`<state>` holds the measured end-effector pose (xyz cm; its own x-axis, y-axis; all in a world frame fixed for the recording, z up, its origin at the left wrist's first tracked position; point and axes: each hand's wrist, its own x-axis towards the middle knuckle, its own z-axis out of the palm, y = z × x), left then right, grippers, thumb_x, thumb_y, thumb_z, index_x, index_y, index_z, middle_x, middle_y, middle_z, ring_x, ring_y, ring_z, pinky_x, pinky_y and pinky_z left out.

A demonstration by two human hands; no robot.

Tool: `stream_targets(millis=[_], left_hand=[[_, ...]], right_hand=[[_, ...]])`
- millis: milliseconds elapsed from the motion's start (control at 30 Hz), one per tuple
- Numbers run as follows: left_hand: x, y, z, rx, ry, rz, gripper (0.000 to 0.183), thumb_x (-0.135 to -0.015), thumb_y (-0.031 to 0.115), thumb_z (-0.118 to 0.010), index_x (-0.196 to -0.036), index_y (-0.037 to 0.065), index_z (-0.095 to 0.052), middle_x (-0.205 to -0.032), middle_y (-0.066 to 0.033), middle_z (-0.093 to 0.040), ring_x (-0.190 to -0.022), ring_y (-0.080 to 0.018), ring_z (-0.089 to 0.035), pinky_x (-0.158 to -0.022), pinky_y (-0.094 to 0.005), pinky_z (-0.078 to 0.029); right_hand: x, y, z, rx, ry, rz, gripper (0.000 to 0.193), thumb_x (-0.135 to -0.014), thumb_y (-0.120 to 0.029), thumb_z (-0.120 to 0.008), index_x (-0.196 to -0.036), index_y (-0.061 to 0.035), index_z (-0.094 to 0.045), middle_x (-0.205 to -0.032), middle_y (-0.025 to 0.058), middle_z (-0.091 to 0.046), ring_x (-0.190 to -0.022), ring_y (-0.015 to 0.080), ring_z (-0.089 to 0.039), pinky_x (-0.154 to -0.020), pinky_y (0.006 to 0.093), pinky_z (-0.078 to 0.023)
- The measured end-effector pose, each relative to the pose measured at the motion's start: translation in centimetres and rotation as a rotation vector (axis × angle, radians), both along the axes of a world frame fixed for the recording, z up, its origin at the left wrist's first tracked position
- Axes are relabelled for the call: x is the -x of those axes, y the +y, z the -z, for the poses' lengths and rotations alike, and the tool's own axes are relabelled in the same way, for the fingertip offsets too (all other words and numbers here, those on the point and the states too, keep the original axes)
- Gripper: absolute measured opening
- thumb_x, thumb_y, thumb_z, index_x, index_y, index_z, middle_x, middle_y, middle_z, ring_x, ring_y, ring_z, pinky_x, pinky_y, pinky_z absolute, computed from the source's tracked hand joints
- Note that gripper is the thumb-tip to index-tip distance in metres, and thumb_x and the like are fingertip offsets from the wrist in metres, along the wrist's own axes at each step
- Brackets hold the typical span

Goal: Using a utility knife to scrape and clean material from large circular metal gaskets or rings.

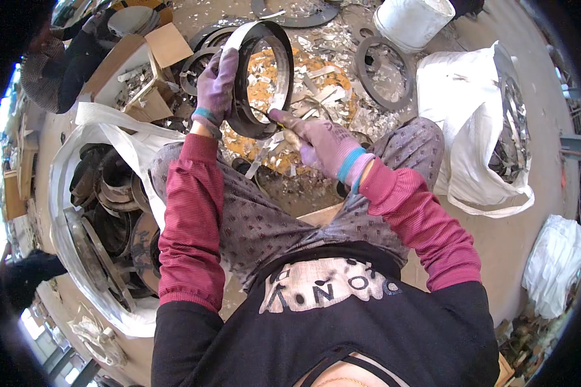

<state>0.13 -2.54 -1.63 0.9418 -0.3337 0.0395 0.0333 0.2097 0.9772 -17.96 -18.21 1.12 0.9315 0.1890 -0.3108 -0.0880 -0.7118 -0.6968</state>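
Observation:
My left hand [217, 87], in a purple glove with a teal cuff, is closed on the left side of a wide black ring [242, 97]. The ring stands upright, and a white strip [244, 35] runs along its upper rim. In a matching glove, my right hand [319, 138] is closed round a small knife-like tool [281, 122] with some yellow on it. Its tip points left at the ring's lower inner edge; my fingers hide most of the handle. Below the ring lies an orange round surface [323, 71] strewn with white scraps.
A white sack [68, 193] full of dark rings stands at left, another white sack [455, 97] with thin strips at right. Flat black rings [403, 80] lie ahead near a white bucket [413, 22]. A cardboard box [126, 68] and another person's dark sleeve [84, 61] are at upper left.

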Motion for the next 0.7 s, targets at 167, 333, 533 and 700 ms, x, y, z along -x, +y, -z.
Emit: stream_targets(millis=[167, 333, 533, 700], left_hand=[[-0.6, 0.7, 1.5, 0.05, 0.044, 0.029, 0.044, -0.092, 0.027, -0.063, -0.121, -0.005, -0.056, -0.109, -0.0058, -0.063, -0.091, -0.01, -0.059, -0.079, -0.0225, -0.048], [-0.5, 0.7, 2.2, 0.016, 0.062, 0.02, 0.042, -0.094, 0.028, -0.06, -0.12, -0.004, -0.057, -0.113, -0.0071, -0.063, -0.099, -0.0126, -0.06, -0.087, -0.0243, -0.047], [-1.8, 1.5, 2.7, 0.091, 0.111, 0.061, 0.039, -0.094, 0.027, -0.06, -0.12, -0.001, -0.058, -0.111, -0.0052, -0.064, -0.095, -0.0109, -0.061, -0.081, -0.0234, -0.049], [-1.6, 1.5, 1.9, -0.145, 0.018, 0.113, 0.045, -0.097, 0.035, -0.052, -0.124, -0.002, -0.055, -0.115, -0.0074, -0.062, -0.103, -0.0133, -0.058, -0.09, -0.0273, -0.046]], right_hand=[[0.6, 0.5, -0.5, 0.005, -0.068, 0.044, 0.059, -0.088, -0.01, -0.046, -0.143, -0.0308, -0.037, -0.072, 0.0232, -0.058, -0.06, 0.0349, -0.058, -0.063, 0.044, -0.046], [1.0, -0.1, 2.9, 0.02, -0.034, 0.006, 0.066, -0.085, -0.006, -0.049, -0.144, -0.0321, -0.036, -0.061, 0.0114, -0.051, -0.053, 0.022, -0.052, -0.054, 0.0372, -0.044], [0.5, -0.1, 1.7, -0.077, 0.217, 0.033, 0.064, -0.086, -0.006, -0.048, -0.144, -0.0318, -0.037, -0.06, 0.0084, -0.048, -0.052, 0.0195, -0.051, -0.053, 0.0364, -0.044], [1.2, -0.6, 2.3, 0.02, 0.086, -0.042, 0.057, -0.089, -0.009, -0.047, -0.143, -0.0289, -0.04, -0.059, 0.006, -0.046, -0.052, 0.0201, -0.049, -0.053, 0.0367, -0.044]])
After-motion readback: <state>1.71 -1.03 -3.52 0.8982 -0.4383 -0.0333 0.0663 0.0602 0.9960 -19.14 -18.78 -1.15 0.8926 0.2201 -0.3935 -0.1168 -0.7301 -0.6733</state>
